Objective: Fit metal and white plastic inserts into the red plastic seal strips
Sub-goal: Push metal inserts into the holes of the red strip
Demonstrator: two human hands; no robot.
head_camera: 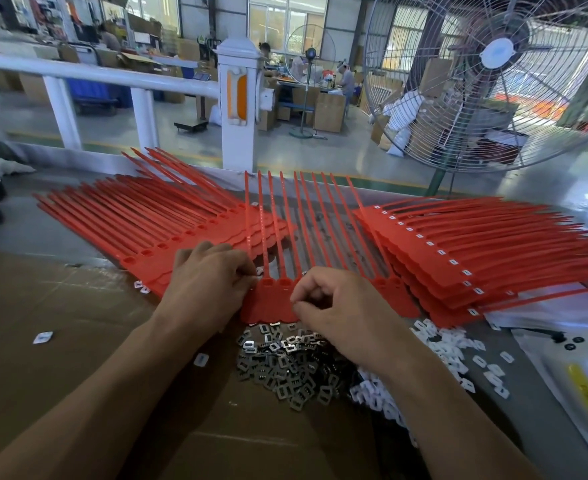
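Currently, the right stack of red strips shows white inserts seated in its heads, so it appears finished. The left stack shows empty sockets. Between them, the centre row is in work: the left hand and right hand pinch at its heads. Near piles of metal inserts and white inserts remain.

Factory floor: industrial fan, stacked cartons, distant workbenches.
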